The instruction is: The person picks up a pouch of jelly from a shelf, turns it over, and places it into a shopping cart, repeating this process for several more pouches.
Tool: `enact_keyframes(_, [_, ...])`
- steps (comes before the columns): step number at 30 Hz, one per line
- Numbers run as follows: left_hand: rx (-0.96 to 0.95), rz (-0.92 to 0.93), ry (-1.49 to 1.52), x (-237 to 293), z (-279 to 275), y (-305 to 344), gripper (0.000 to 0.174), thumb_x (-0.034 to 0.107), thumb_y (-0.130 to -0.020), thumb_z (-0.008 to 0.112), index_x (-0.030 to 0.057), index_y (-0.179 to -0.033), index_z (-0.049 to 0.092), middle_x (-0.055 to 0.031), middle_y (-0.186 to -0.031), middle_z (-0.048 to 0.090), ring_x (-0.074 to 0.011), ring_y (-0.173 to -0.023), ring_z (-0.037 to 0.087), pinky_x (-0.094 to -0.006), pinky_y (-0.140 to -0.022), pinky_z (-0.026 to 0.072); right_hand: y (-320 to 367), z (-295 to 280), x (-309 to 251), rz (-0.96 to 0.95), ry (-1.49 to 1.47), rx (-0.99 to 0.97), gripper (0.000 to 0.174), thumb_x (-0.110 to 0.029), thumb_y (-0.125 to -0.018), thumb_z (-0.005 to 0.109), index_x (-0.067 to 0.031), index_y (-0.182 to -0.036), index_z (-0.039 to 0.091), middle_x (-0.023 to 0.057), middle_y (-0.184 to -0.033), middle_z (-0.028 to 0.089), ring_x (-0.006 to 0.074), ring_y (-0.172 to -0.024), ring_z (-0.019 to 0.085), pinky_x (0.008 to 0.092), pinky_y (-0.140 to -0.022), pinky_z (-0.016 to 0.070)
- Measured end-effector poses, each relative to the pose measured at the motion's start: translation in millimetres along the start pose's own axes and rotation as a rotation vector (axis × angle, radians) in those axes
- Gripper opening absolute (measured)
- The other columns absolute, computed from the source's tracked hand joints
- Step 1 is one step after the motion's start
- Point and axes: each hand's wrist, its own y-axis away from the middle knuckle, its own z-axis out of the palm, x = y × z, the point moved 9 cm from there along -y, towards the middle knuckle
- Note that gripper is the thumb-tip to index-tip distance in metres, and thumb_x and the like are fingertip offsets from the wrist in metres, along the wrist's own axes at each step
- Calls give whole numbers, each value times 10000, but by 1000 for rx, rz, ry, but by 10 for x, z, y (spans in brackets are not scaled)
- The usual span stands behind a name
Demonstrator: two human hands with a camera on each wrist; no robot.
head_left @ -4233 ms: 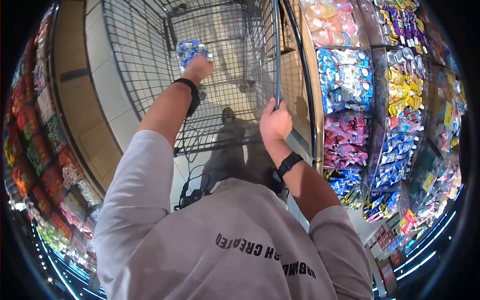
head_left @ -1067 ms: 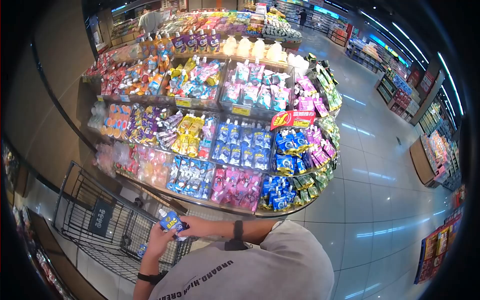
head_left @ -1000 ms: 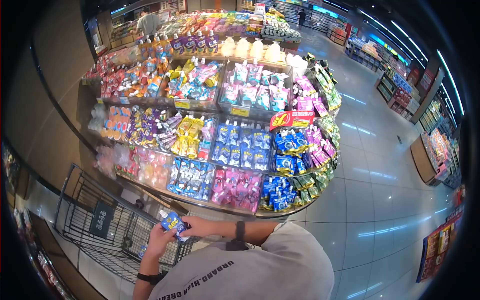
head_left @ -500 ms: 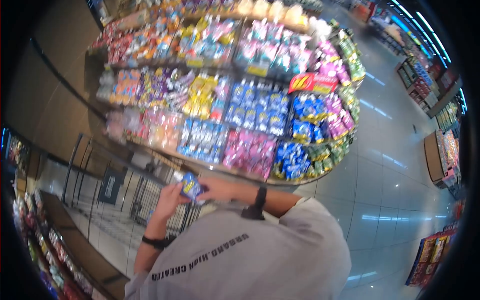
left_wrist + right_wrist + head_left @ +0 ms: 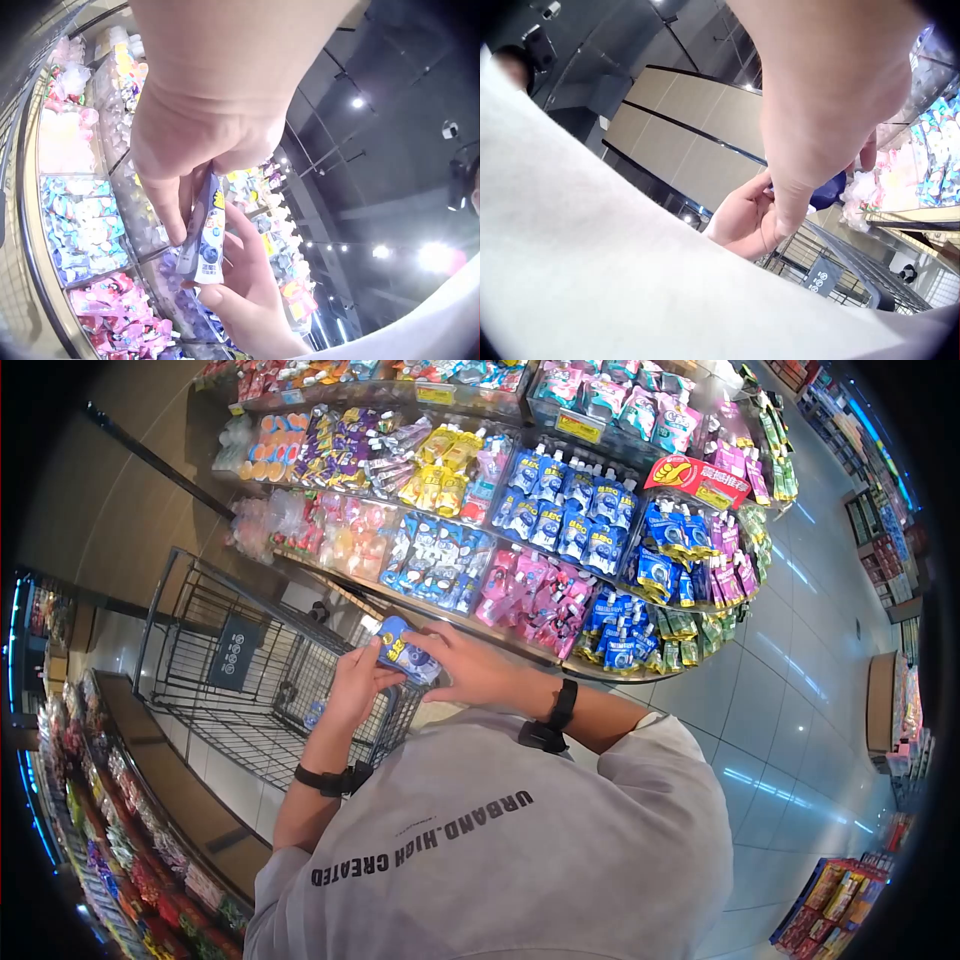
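A blue spouted pouch point(image 5: 407, 652) with yellow lettering lies tilted between the two hands above the cart's near end. The left hand point(image 5: 355, 685) grips its cap end, while the right hand point(image 5: 468, 662) holds the upper edge and right end between curved fingers and thumb. From the left wrist, the pouch point(image 5: 208, 236) shows side-on, pinched by the left hand point(image 5: 206, 135) from above, with the right hand point(image 5: 251, 300) at its lower end. In the right wrist view the right hand point(image 5: 825, 120) hides most of the pouch point(image 5: 829, 193); the left hand point(image 5: 746, 217) is beside it.
A wire shopping cart point(image 5: 225, 715) stands under and left of the hands, with a small blue item inside. Ahead, a tiered display point(image 5: 430, 600) holds colourful pouches. Another shelf point(image 5: 160, 790) runs along the left; tiled floor point(image 5: 770, 760) lies right.
Earlier the left hand touched blue packs inside the cart and the right gripped its rim; now both hold one pouch. Over the last second the view has dipped and the right fingers have spread.
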Motion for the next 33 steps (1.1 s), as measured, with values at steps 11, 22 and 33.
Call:
enact_keyframes(11, [-97,-129,152,-30,260,-119,438,328,-1036,462,-64,-1220,527,-197,-1152,628,-268,-973,657,-395,-832,573,-54,-179,205,-44,69,226,688,-204,-801,726,-102,-1412,426,194,-1137,539,390,-971,584,455,-815,494])
enact_keyframes(22, [-13,-108,-3,-276,-261,83,390,278,-1047,432,-2,-1311,498,-159,-1213,604,-258,-1053,618,-408,-943,502,-140,-1744,1812,681,683,877,625,-375,-824,647,-50,-1329,473,194,-1078,609,375,-1014,597,516,-893,409])
enact_keyframes(33, [100,-110,52,-376,-485,311,339,261,-1043,446,-2,-1246,516,-145,-1178,614,-270,-1053,618,-403,-956,493,-431,-2394,2496,1131,814,859,527,-414,-820,658,-64,-1192,530,163,-1230,513,343,-1177,477,537,-947,371])
